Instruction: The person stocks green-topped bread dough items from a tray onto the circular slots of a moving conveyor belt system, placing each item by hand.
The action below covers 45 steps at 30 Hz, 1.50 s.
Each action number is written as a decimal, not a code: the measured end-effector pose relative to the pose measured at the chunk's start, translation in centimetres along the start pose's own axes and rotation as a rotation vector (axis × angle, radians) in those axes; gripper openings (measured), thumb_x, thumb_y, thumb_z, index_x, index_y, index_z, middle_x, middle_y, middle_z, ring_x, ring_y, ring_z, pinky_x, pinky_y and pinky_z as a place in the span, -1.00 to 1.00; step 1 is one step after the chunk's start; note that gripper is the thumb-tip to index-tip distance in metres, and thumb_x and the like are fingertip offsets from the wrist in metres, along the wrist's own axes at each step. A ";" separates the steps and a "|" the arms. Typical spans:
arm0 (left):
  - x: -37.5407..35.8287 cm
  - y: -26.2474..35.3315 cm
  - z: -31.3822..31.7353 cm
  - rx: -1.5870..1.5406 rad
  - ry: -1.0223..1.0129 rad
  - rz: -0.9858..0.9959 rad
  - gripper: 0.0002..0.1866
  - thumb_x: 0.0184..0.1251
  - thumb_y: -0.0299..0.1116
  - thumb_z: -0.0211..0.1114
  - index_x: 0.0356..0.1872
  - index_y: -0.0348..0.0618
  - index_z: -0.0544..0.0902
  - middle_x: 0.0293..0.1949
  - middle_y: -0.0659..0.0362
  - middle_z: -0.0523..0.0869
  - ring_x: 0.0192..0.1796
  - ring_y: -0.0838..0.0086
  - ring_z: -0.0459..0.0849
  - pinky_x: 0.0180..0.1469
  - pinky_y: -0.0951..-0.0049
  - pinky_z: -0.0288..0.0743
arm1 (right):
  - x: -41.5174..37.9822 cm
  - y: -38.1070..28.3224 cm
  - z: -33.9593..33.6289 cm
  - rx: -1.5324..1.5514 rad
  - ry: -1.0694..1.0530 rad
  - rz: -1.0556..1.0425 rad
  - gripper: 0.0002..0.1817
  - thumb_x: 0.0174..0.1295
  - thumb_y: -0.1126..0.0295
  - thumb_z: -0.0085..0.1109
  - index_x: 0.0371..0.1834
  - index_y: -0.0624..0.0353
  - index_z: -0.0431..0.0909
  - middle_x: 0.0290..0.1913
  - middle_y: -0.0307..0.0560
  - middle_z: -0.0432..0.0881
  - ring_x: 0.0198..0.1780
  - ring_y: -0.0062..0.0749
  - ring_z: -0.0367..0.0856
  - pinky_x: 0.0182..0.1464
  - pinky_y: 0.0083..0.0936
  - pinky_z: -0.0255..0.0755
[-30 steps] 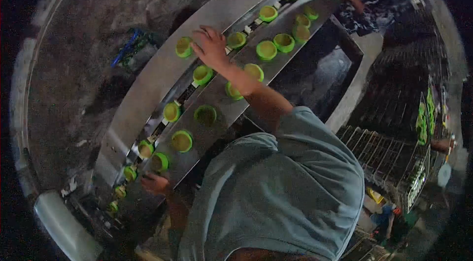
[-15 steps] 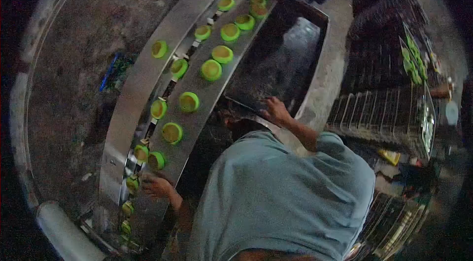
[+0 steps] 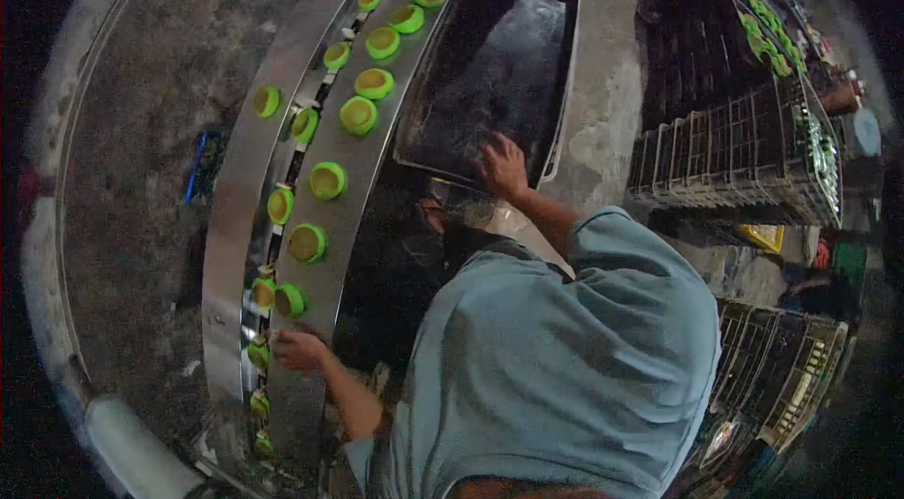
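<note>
My left hand is at the steel conveyor bench, its fingers drawn together beside the slot; anything at their tips is too small to make out. Just above it sits a bright green round piece with a brownish top. Similar pieces, like the green round piece, line the bench, while others, such as the green piece in the slot, sit along the narrow channel. Over the near end of a dark tray, my right hand hangs with fingers apart, holding nothing visible.
Stacked plastic crates stand on the right, with green things on top. A lower crate is at the bottom right. Beyond the bench at left, a blue-edged item lies on the concrete floor. A pale cylinder is at the lower left.
The view has shifted, so bench and tray appear farther left. My left hand's fingers have drawn closer together by the slot. My right hand remains at the tray's near end.
</note>
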State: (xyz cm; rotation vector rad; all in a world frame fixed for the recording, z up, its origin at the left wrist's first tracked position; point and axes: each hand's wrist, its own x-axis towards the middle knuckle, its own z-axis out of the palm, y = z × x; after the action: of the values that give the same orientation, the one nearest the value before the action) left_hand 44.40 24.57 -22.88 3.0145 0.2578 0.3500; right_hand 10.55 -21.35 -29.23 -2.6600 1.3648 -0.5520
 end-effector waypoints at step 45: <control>0.0 1.2 0.1 -0.131 0.022 -0.152 -0.32 0.54 0.16 -0.01 0.38 -0.21 0.42 0.43 -0.12 0.37 0.47 -0.05 0.30 0.47 -0.10 0.13 | 6.3 6.2 4.2 -0.287 -0.595 -0.239 0.04 0.13 0.02 0.43 0.60 0.03 0.01 0.34 0.29 0.43 0.28 0.10 0.54 0.11 -0.22 0.63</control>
State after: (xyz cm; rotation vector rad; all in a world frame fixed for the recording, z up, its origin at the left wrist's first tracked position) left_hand 44.58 23.40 -22.88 2.8421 0.4450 0.3708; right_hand 10.68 -30.36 -32.97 -2.8687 1.0137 0.4345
